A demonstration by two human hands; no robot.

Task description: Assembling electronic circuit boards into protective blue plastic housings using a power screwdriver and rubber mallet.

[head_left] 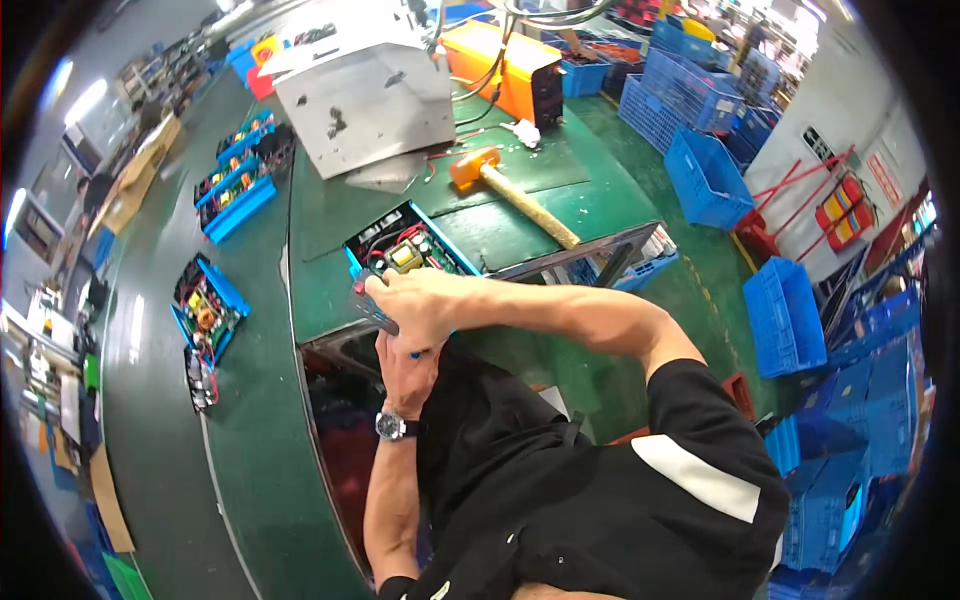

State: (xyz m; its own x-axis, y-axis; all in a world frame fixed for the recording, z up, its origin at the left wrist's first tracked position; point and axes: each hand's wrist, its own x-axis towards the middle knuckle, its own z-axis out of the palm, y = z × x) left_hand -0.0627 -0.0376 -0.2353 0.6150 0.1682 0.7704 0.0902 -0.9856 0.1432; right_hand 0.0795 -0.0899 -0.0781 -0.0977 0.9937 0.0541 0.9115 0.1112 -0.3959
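At the near edge of the green bench, an open blue-sided case (pixel 446 242) holds a circuit board with a yellow-wrapped transformer and red and black wires. My right hand (pixel 428 302) is closed at the case's near left corner, its fingers on a narrow dark grey panel-like piece (pixel 374 308). Just below it, my left hand (pixel 405 368), with a watch at the wrist, is closed and touches the right hand. Small bits of blue show between the hands. What the left fingers hold is hidden.
An orange-headed mallet (pixel 522 203) lies right of the case. Behind stand a grey metal box (pixel 366 108) and an orange machine (pixel 508 75). On the left, a green conveyor belt (pixel 150 345) carries several open blue units (pixel 208 310). Blue crates (pixel 705 180) stand on the floor at right.
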